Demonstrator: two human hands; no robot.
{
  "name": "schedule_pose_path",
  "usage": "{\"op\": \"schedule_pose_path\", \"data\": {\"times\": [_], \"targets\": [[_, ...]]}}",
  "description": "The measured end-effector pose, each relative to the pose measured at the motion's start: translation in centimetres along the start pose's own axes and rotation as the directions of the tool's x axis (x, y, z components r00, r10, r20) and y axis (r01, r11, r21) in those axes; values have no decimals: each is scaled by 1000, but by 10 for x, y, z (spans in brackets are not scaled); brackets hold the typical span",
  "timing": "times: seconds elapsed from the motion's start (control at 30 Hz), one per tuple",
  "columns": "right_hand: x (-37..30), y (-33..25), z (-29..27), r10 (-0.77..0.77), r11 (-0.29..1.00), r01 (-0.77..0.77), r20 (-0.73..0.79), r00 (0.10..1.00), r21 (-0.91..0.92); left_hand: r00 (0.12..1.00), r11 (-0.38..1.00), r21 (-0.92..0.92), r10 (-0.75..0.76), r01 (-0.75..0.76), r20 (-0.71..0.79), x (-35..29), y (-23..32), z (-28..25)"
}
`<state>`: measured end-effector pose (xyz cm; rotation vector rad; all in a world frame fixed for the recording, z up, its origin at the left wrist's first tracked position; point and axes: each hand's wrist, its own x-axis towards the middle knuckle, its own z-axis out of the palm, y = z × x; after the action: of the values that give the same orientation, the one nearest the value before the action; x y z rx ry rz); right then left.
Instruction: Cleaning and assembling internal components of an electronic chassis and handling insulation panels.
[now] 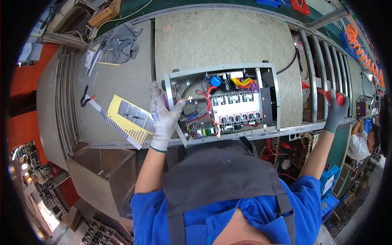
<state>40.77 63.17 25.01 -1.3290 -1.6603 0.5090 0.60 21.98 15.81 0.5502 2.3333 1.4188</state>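
Observation:
An open metal case [228, 66] lies before me on the bench, with coloured wires, a blue round part [215, 81] and a white board [239, 110] bearing rows of black and silver parts inside. My left hand [163, 120], in a whitish glove, rests at the case's left end. Its fingers are spread, with the thumb over the edge of the side panel. Out to the right, over the rollers, my right hand [339, 112] in a grey glove is closed around a red tool [335, 97]. The glove hides part of the tool, and its exact kind is unclear.
Left of the case lie a yellow sheet of stickers [122, 110], a striped strip [96, 105], a black-and-red hand tool [85, 98] and a grey cloth [120, 41]. Metal rollers [312, 77] and an orange coiled hose [357, 43] are on the right. Another person [361, 143] works at far right.

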Motion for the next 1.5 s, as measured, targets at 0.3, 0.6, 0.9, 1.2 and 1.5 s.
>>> {"op": "schedule_pose_path", "data": {"times": [0.3,0.6,0.9,1.2,1.5], "targets": [[-217,-178,180,-499,812,209,463,733,545,975,924,-342,-113,174,190,16,-30,12],[-251,-192,222,-571,809,358,482,664,466,973,951,-264,-105,158,204,18,-28,9],[-247,-198,223,-585,804,381,501,638,456,964,942,-266,-150,206,218,17,-25,9],[-251,-193,223,-632,767,425,455,627,480,976,973,-169,-127,157,174,17,-27,9],[-251,-202,226,-690,719,481,441,573,501,978,985,-122,-101,124,184,19,-29,8]]}}
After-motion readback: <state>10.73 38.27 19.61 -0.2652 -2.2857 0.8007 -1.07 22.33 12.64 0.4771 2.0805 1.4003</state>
